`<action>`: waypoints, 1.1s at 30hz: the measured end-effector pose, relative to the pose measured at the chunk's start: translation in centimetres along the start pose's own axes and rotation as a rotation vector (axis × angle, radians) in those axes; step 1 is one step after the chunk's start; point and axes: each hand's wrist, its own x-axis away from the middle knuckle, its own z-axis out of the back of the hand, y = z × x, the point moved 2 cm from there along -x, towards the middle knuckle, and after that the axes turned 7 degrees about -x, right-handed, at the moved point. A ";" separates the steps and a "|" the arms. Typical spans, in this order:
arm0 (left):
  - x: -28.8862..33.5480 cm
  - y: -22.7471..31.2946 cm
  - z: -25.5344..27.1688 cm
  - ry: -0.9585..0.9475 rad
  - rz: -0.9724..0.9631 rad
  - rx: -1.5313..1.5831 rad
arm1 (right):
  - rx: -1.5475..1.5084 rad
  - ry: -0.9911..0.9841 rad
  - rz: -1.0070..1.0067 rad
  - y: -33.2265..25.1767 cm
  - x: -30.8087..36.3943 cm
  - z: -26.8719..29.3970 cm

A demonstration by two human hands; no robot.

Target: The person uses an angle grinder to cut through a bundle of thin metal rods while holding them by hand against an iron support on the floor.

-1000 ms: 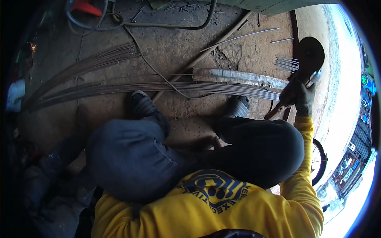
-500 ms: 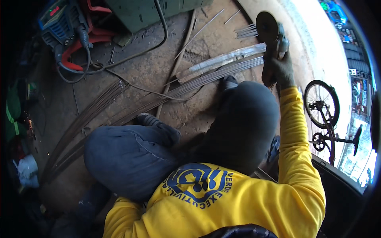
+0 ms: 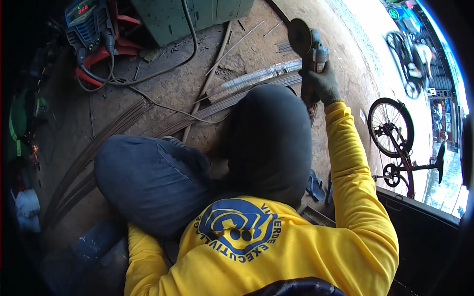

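1. Held an angle grinder (image 3: 308, 64) with a dark, slim body, a silvery metal gear head and a thin, round, dark disc (image 3: 300, 37), with the disc's broad face turned toward the camera.
2. Had the grinder out past the dark-grey trousered right knee (image 3: 269, 128), disc end foremost, near the right-hand ends of the long, thin grey metal rods (image 3: 286, 81) and a flat, silvery metal bar (image 3: 254, 78); could not tell how high above the brown, dusty floor (image 3: 279, 32).
3. Had the fingers of the right hand (image 3: 324, 84), in a grey-green knit glove, curled closed around the grinder's body, just behind the gear head.
4. Stretched the right arm, in a bright yellow sleeve (image 3: 348, 153), well forward, nearly straight, outside the right knee.
5. Lowered the yellow left sleeve (image 3: 143, 251) beside the left thigh; could not tell the left fingers' state, with the left hand out of sight.
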 end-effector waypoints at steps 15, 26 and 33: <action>-11.2 26.3 -1.3 -0.434 -0.513 -0.876 | 0.164 -0.191 -0.357 5.0 4.8 -3.4; -18.6 14.4 -22.1 -0.389 -0.347 -1.134 | 0.075 -0.168 -0.490 8.4 5.6 -6.5; -19.6 12.2 -23.4 -0.326 -0.228 -1.065 | 0.192 -0.316 -0.526 9.5 4.6 -8.0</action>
